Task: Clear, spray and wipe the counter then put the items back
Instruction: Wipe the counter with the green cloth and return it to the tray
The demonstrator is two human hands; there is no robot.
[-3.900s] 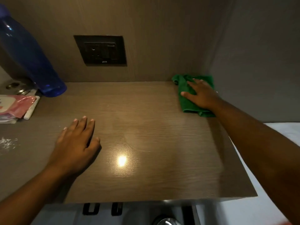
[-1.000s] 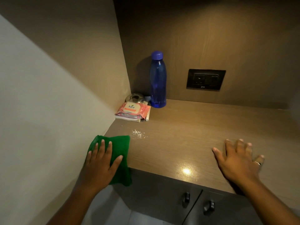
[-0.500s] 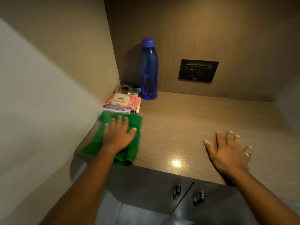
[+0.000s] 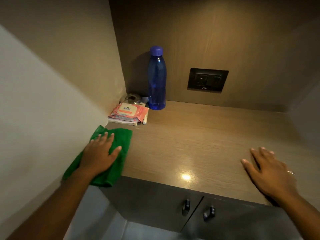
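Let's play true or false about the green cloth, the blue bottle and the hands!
1. The left hand presses flat on the green cloth. True.
2. The blue bottle lies on its side. False: it stands upright, capped.
3. The right hand holds the pink wipes pack. False: it rests flat on the counter, holding nothing.
4. The cloth hangs over the counter's front edge. True.
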